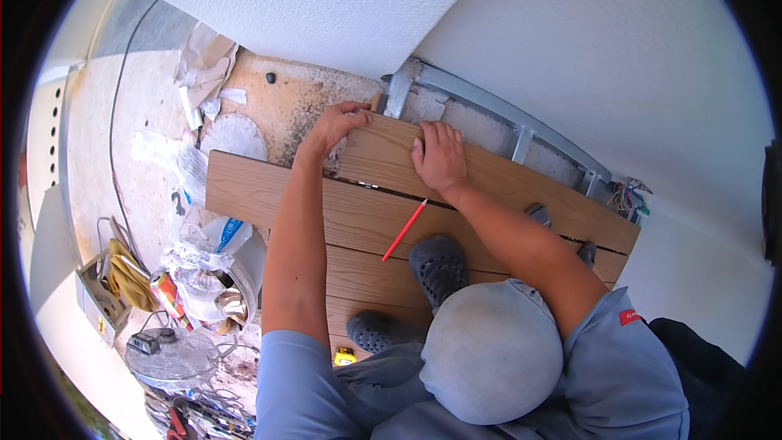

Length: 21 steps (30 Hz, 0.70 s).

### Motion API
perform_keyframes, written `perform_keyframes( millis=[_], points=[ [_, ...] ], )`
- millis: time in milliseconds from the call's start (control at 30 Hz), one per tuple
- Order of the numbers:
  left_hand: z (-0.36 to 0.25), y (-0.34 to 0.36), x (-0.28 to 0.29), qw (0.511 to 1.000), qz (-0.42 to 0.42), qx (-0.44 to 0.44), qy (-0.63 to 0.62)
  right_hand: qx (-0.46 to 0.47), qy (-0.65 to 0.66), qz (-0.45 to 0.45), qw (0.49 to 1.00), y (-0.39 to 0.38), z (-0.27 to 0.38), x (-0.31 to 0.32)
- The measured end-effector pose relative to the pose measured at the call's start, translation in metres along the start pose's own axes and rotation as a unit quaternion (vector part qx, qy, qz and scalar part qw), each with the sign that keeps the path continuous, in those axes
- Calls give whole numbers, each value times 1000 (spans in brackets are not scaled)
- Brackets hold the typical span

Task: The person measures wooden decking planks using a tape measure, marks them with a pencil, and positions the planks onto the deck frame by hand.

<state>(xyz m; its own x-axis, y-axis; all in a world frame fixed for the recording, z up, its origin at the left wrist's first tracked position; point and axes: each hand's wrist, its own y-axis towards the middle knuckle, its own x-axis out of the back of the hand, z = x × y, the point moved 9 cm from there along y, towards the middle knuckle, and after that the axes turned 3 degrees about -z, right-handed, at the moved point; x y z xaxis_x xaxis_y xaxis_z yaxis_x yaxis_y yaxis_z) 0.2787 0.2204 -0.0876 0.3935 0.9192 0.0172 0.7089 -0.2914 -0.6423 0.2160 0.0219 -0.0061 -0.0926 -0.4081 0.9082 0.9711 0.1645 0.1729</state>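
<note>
A brown wood-grain plank (521, 182) lies slantwise in front of me, along the metal frame by the wall. My left hand (330, 130) is closed around its far left end, fingers over the corner beside a small wooden piece (377, 103). Flat on the same plank, a little to the right, rests my right hand (441, 156), fingers stretched toward the far edge. On the neighbouring deck boards (358, 222) lies a red pencil (405, 230), its tip by the dark gap between planks. A small metal clip (368, 186) shows in that gap.
A grey metal frame (476, 98) runs along the white wall, with loose wires (629, 194) at its right end. A yellow tape measure (345, 356) sits near my left sleeve. At left are a bucket of rubbish (254, 265), a fan (173, 358), a toolbox (98, 310) and crumpled paper (204, 61).
</note>
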Motion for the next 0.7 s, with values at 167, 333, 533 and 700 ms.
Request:
perform_keyframes(
  millis=[167,333,533,700],
  points=[
    [3,-2,0,1000,-12,8,-12,-1,1,7,1000,0,1,-1],
    [9,-4,3,999,-33,-4,-34,-7,0,12,1000,-1,-1,-4],
    [16,-8,0,996,-27,-12,-81,-7,-1,18,1000,-4,1,-9],
    [-5,-11,-10,997,-50,40,-38,-7,-15,26,1000,-2,-6,-6]
  ],
)
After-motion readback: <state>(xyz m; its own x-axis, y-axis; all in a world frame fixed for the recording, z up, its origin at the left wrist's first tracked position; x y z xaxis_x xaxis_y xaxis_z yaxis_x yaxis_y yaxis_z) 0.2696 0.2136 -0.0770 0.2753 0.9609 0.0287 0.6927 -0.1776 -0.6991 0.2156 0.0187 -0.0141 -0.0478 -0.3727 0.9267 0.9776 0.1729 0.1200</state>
